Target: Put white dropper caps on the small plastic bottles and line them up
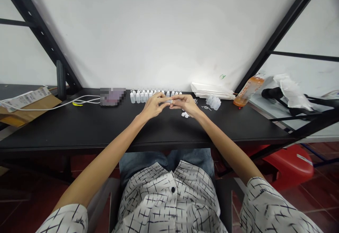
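Observation:
Above the black table, my left hand (155,105) and my right hand (185,104) meet fingertip to fingertip. Between them they pinch a small white plastic bottle (169,101), mostly covered by the fingers and held sideways. Just behind the hands stand rows of small white dropper bottles (137,97), upright near the wall. Several small white caps (185,114) lie on the table below my right hand. Beside that hand, thin white string-like pieces (206,108) are scattered, and a cluster of translucent white bottles (213,102) lies farther right.
A stack of white sheets or bags (212,91) rests against the wall. An orange drink bottle (249,90) leans at the right frame post. To the left are a pixelated dark object (112,97), a white cable (60,105) and a brown cardboard package (29,106).

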Demonstrator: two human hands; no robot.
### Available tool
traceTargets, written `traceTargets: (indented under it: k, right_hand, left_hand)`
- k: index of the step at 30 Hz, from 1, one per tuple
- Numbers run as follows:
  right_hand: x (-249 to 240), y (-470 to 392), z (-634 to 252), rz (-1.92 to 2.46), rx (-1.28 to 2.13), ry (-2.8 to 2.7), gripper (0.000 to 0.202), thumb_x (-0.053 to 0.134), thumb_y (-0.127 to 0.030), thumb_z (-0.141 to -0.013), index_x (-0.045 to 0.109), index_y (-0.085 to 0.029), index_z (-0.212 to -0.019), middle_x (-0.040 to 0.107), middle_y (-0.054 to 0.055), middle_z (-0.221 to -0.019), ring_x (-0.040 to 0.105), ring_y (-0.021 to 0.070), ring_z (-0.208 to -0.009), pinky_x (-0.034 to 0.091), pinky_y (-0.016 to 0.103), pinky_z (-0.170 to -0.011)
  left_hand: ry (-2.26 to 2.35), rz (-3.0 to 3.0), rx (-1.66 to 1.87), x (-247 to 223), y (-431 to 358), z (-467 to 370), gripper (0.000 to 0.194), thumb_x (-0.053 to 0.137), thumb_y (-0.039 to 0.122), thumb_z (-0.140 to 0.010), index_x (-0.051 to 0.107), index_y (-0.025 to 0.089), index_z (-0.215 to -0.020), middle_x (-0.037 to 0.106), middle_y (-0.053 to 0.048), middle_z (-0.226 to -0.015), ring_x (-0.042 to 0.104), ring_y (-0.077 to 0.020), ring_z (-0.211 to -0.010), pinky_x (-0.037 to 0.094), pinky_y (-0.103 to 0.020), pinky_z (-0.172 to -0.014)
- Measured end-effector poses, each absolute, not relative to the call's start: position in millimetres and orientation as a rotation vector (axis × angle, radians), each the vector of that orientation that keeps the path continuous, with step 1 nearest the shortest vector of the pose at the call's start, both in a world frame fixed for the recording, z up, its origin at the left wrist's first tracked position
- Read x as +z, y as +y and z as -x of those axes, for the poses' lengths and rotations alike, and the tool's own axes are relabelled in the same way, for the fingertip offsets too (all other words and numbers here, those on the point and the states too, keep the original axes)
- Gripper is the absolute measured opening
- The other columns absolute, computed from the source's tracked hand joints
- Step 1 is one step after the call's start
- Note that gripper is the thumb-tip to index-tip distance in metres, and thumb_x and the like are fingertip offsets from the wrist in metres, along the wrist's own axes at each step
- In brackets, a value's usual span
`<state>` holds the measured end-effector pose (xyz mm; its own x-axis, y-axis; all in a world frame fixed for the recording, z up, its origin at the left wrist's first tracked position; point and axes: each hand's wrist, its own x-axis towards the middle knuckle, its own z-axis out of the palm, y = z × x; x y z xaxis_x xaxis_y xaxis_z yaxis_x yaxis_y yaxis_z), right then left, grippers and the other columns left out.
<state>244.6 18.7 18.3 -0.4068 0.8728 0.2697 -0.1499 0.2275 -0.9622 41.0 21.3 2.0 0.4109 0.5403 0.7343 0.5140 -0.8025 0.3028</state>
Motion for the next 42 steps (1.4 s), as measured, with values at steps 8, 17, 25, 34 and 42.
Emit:
traceTargets:
  k: [8, 17, 25, 34, 42]
  right_hand:
    - [18, 21, -246, 0.673, 1.428, -1.517, 0.042, 0.090, -0.032, -0.062, 0.073, -0.014, -0.095, 0.071, 0.003, -0.086, 0.069, 0.0158, -0.077, 0.062, 0.043, -0.086]
    - [20, 19, -245, 0.652, 1.432, -1.527, 0.045, 0.087, -0.025, -0.063, 0.068, -0.015, -0.102, 0.067, 0.002, -0.087, 0.068, 0.0148, -0.074, 0.063, 0.042, -0.083]
    - [28, 24, -251, 0.716, 1.297, -1.527, 0.045, 0.083, -0.037, -0.072, 0.063, -0.018, -0.108, 0.066, 0.002, -0.085, 0.070, 0.0162, -0.069, 0.065, 0.035, -0.067]
    - [32, 34, -268, 0.864, 0.962, -1.563, 0.044, 0.079, -0.045, -0.074, 0.065, -0.017, -0.104, 0.067, 0.006, -0.093, 0.067, 0.0127, -0.060, 0.057, 0.024, -0.047]
    - [30, 46, -297, 1.199, 0.398, -1.861, 0.014, 0.064, -0.026, -0.080, 0.072, -0.015, -0.080, 0.071, 0.005, -0.071, 0.064, 0.0161, -0.058, 0.051, 0.028, -0.058]
  left_hand:
    - [0.913, -2.671, 1.493, 1, 23, -45, 0.024, 0.058, 0.033, -0.095, 0.078, 0.024, -0.104, 0.066, -0.007, -0.094, 0.058, -0.0186, -0.088, 0.046, -0.033, -0.080]
    - [0.891, -2.627, 1.575, -2, 22, -49, 0.020, 0.059, 0.024, -0.092, 0.078, 0.021, -0.098, 0.071, -0.010, -0.099, 0.062, -0.0189, -0.089, 0.048, -0.034, -0.082]
    - [1.173, -2.121, 1.259, 4, 12, -56, 0.029, 0.065, 0.037, -0.088, 0.073, 0.014, -0.104, 0.075, -0.008, -0.086, 0.068, -0.0165, -0.069, 0.052, -0.027, -0.067]
    - [0.968, -1.565, 1.148, 17, 4, -58, 0.040, 0.064, 0.042, -0.091, 0.063, 0.008, -0.112, 0.072, -0.010, -0.080, 0.069, -0.0148, -0.054, 0.043, -0.018, -0.043]
    - [0.885, -1.374, 1.109, 19, 8, -54, 0.023, 0.063, 0.034, -0.086, 0.051, 0.017, -0.094, 0.063, -0.002, -0.076, 0.067, -0.0157, -0.051, 0.043, -0.020, -0.040]
